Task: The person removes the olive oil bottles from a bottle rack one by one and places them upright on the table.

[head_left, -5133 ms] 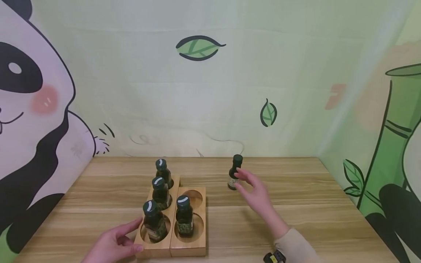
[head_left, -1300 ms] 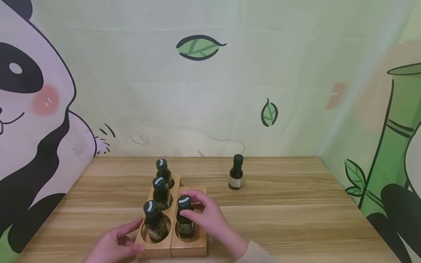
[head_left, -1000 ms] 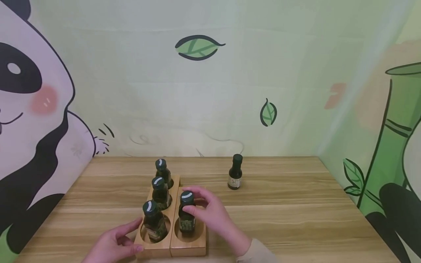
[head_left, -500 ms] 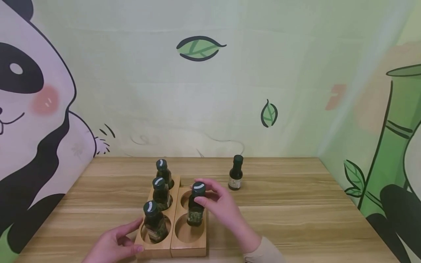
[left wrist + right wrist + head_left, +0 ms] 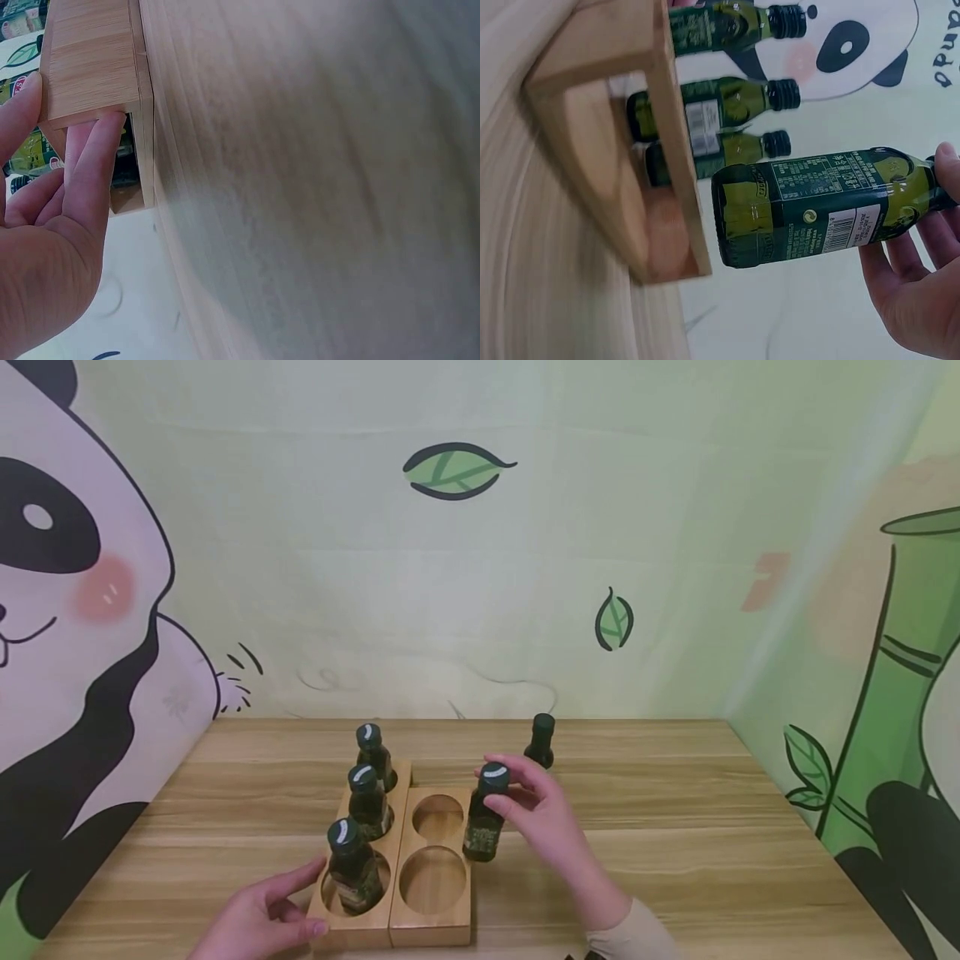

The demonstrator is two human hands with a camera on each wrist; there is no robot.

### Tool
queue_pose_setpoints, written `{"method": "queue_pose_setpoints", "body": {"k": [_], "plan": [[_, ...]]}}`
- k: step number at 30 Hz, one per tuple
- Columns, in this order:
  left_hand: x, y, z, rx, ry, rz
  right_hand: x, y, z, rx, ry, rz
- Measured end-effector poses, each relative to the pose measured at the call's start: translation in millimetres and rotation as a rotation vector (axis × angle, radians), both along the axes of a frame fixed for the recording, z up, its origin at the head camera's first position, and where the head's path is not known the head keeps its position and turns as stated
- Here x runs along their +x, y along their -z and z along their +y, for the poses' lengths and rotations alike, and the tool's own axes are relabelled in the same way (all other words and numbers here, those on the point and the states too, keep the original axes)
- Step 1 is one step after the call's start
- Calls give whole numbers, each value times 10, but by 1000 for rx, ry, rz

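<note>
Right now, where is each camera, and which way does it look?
Head: on the head, facing forward and down at the wooden holders; left hand and right hand show.
Left wrist: on that wrist, facing one holder and the table; left hand shows.
Right wrist: on that wrist, facing the held bottle; right hand shows.
Head and right wrist share that bottle.

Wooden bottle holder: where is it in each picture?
Head: the holder is at the bottom, left of the middle.
Left wrist: the holder is upper left, gripped by the left hand.
Right wrist: the holder is on the left.
Every view shares the wooden tabletop.
</note>
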State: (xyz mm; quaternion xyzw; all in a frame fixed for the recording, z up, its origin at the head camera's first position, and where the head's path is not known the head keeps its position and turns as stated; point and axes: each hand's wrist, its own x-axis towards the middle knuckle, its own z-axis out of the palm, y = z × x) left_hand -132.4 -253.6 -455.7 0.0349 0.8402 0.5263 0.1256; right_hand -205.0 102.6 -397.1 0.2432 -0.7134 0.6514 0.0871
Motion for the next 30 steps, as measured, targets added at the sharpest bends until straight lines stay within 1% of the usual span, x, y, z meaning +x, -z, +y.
{"method": "queue_pose_setpoints", "body": {"k": [3, 9, 16, 20, 24, 30], "plan": [[-3, -2, -3, -2, -4, -14, -30, 32, 92, 18, 19, 11], [-1, -4, 5, 2, -23, -34, -93, 117, 267, 56, 68, 5], [-5, 5, 5, 7, -27, -40, -179, 214, 445, 79, 140, -46], [-4, 18, -10, 12, -16, -34, -214, 235, 539, 93, 174, -69], [-14, 21, -16, 10, -8, -35, -259, 251, 627, 95, 192, -69], [-19, 16, -13, -20, -17, -40, -344, 269, 738, 98, 212, -57]]}}
